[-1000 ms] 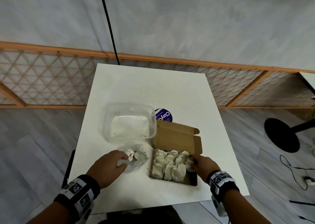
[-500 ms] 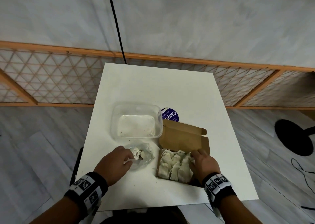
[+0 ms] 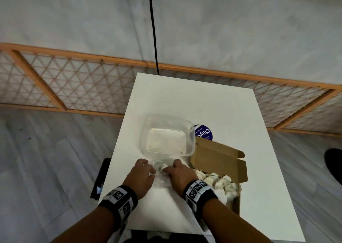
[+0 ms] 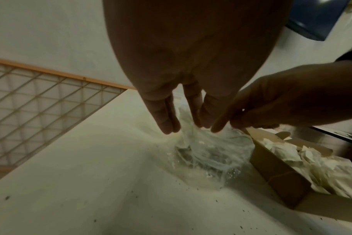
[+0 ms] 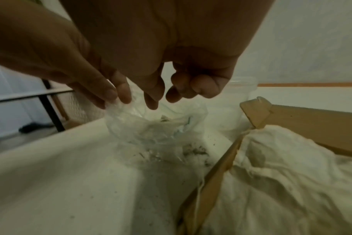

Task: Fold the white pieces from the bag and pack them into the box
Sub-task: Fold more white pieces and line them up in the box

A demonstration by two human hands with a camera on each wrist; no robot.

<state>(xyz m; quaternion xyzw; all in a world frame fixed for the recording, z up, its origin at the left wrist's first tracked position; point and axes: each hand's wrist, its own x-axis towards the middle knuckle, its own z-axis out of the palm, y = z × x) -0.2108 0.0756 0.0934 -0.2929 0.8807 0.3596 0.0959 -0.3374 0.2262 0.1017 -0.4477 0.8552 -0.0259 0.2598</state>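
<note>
With left hand (image 3: 140, 176), pinches bag (image 3: 159, 180) rim at 9 o'clock; right hand (image 3: 178, 175), half curled, grip unclear, nearer piece (image 3: 163, 167) at its 10 o'clock; box (image 3: 236, 204) at 4.

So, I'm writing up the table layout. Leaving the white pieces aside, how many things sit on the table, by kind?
clear plastic bag: 1
clear plastic tub: 1
cardboard box: 1
purple round disc marked "Clay": 1
Total: 4
</note>
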